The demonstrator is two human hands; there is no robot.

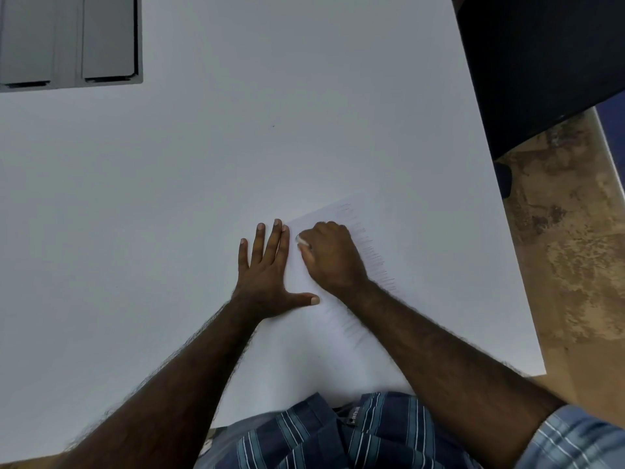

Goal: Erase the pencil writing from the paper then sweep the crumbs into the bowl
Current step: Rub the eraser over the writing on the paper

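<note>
A white sheet of paper [399,252] lies on the white table [203,181], turned at an angle, with faint pencil strokes along its right side. My left hand [267,269] presses flat on the paper's left edge, fingers spread and straight. My right hand [329,257] rests on the paper with curled fingers and pinches a small white eraser [302,241], which peeks out at the thumb side. No bowl is in view.
A grey slotted panel [67,42] lies at the table's far left corner. The table's right edge runs diagonally, with a dark object [541,62] and mottled brown floor [575,265] beyond it. My striped clothing sits at the near edge.
</note>
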